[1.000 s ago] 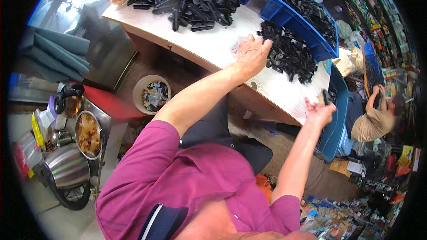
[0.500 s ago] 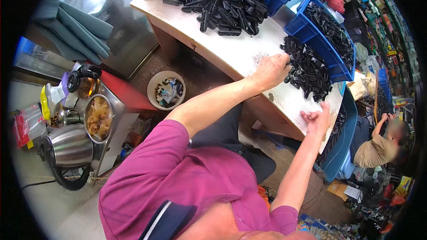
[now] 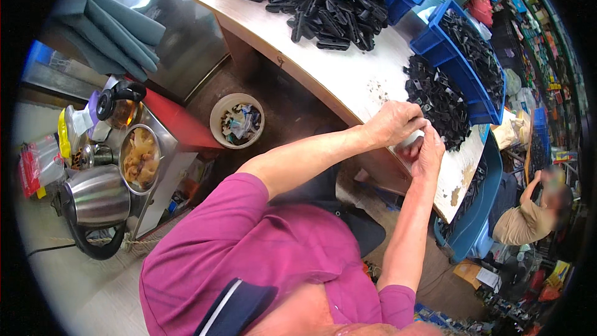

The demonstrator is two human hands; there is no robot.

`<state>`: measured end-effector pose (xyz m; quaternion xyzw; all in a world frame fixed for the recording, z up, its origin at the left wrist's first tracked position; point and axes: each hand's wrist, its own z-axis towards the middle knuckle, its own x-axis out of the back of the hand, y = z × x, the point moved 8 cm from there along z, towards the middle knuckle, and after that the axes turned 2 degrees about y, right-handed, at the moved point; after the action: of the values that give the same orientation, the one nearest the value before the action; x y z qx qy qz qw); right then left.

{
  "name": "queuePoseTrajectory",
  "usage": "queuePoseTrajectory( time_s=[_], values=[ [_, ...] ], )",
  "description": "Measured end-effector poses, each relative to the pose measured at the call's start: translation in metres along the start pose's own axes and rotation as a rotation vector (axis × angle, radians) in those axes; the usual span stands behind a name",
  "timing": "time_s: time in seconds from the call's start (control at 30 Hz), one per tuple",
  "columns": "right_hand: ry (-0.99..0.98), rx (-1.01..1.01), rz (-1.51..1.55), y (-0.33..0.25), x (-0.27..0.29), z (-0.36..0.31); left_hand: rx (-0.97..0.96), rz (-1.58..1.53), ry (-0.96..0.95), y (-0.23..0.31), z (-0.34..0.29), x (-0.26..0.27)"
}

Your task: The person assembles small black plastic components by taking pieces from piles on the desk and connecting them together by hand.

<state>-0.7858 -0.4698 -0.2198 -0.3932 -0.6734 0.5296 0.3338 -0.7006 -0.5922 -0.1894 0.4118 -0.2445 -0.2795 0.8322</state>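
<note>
Small black parts (image 3: 438,104) heaped against the nearer blue bin (image 3: 461,79), person's side. Left hand (image 3: 395,123) and right hand (image 3: 428,154) nearer the person than that bin, fingers curled, fingertips meeting; can't tell if they pinch a part, fingers hide it. Best: light fingertip grip, wrists steady, work low.

Left fingers (image 3: 410,111) and right fingers (image 3: 430,136) close together near small black parts (image 3: 438,96)
</note>
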Motion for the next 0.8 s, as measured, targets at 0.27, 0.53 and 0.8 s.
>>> queuePoseTrajectory(
  time_s=[0.27,0.53,0.8],
  values=[
    [-0.056,-0.051,0.094,0.009,-0.010,-0.009,-0.047,0.108,0.069,0.015,-0.013,0.027],
    [0.059,-0.053,0.166,0.011,-0.004,-0.010,0.111,0.991,0.552,-0.047,0.005,0.234],
    [0.078,-0.023,0.214,0.006,-0.010,-0.020,-0.015,0.810,0.637,-0.067,-0.002,0.265]
  ],
)
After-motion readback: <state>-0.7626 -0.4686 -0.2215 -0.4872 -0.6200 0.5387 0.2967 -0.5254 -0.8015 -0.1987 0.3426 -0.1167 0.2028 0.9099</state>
